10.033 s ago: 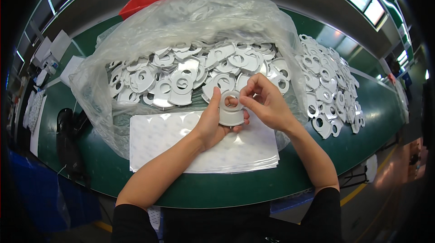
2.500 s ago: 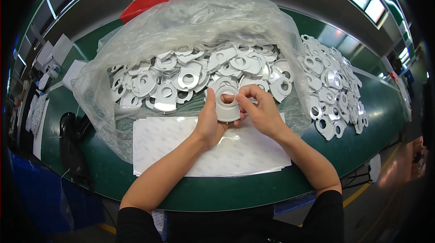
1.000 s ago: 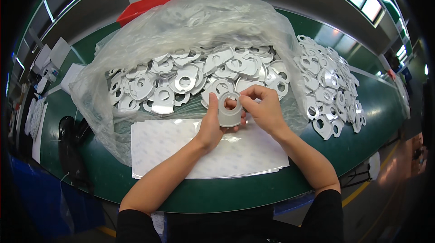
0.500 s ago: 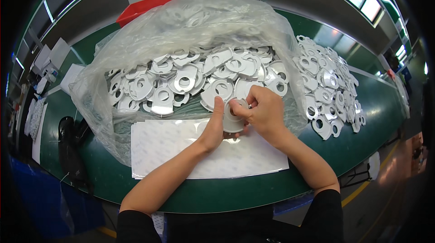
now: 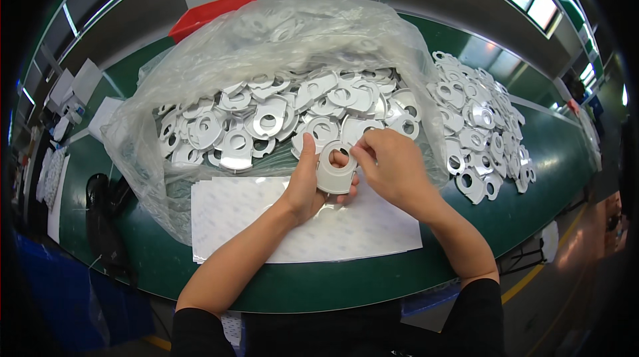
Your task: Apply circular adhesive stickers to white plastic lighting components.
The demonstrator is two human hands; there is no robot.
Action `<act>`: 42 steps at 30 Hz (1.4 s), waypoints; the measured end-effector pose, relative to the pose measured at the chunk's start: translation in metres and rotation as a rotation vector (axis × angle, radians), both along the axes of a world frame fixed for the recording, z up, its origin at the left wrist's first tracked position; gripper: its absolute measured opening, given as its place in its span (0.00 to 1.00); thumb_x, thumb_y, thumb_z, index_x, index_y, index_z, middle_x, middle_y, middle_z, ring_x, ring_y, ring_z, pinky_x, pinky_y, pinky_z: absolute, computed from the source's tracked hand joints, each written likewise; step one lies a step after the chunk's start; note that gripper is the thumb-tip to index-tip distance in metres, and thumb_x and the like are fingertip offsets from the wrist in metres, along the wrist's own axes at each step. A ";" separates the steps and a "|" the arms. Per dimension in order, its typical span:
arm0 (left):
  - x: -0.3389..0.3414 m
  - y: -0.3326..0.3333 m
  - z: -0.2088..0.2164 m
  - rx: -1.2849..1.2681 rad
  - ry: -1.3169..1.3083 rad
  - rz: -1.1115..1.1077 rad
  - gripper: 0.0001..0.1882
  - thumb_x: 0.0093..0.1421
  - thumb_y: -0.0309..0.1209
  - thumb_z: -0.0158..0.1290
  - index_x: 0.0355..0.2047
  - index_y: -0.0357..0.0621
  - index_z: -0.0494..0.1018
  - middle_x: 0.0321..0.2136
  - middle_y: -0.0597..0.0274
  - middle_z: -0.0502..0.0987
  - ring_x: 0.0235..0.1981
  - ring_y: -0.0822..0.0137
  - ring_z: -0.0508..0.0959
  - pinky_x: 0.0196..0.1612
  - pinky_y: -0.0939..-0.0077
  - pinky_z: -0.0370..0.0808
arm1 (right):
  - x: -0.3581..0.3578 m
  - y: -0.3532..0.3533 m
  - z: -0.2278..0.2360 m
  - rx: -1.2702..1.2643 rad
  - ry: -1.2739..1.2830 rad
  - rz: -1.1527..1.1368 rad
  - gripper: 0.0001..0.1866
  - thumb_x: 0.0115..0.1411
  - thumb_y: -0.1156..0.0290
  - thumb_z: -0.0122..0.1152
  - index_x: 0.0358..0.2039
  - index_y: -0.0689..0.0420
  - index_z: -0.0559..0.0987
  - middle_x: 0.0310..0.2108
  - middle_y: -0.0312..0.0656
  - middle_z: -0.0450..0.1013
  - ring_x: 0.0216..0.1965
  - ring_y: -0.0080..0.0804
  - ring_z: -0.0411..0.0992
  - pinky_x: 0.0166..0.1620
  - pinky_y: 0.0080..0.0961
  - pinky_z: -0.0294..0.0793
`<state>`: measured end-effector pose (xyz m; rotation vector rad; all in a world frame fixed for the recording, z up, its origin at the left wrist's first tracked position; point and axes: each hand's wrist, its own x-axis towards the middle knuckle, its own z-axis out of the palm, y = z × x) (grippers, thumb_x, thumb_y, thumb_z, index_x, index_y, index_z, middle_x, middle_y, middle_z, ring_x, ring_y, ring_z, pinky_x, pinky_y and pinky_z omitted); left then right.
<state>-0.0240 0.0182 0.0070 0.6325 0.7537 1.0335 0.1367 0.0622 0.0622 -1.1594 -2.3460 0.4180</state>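
While cradling the pale ring-shaped part in the left hand, thumb up along its left edge and fingers wrapped behind, grip firmly yet lightly, so as not to bend the rim. Held over the far edge of the white sheets, round opening toward the far side, broad end near. With the right hand, work at the right side of the opening, index finger and thumb pressed together at or just beside the rim; impossible to tell whether pinching anything thin. Best, by judgement, to use short, even finger moves along the curve, bracing from behind with the left fingers. Watch for slipping off the edge or scratching the smooth face. Avoid knocking the loose parts in the clear plastic bag, just beyond on the tabletop, or the separate heap farther right.
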 end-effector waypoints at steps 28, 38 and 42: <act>-0.030 0.009 0.007 0.816 1.601 0.429 0.38 0.46 0.29 0.62 0.57 0.37 0.58 0.47 0.48 0.67 0.51 0.52 0.64 0.52 0.63 0.63 | 0.030 0.010 0.034 -0.075 -0.060 0.378 0.12 0.49 0.72 0.65 0.34 0.60 0.78 0.30 0.43 0.74 0.31 0.35 0.73 0.37 0.28 0.71; -0.020 0.005 0.027 0.538 1.132 0.520 0.37 0.46 0.23 0.61 0.56 0.36 0.58 0.34 0.55 0.72 0.32 0.62 0.74 0.36 0.74 0.72 | -0.007 -0.058 0.000 -0.157 -0.470 0.667 0.14 0.48 0.69 0.63 0.34 0.58 0.71 0.34 0.42 0.68 0.41 0.41 0.69 0.37 0.35 0.71; -0.011 0.006 0.009 0.223 0.241 0.413 0.22 0.52 0.23 0.58 0.45 0.45 0.63 0.35 0.61 0.73 0.36 0.68 0.76 0.40 0.77 0.73 | -0.007 -0.057 -0.002 -0.188 -0.437 0.637 0.15 0.47 0.71 0.64 0.34 0.58 0.70 0.35 0.42 0.68 0.42 0.42 0.68 0.38 0.35 0.71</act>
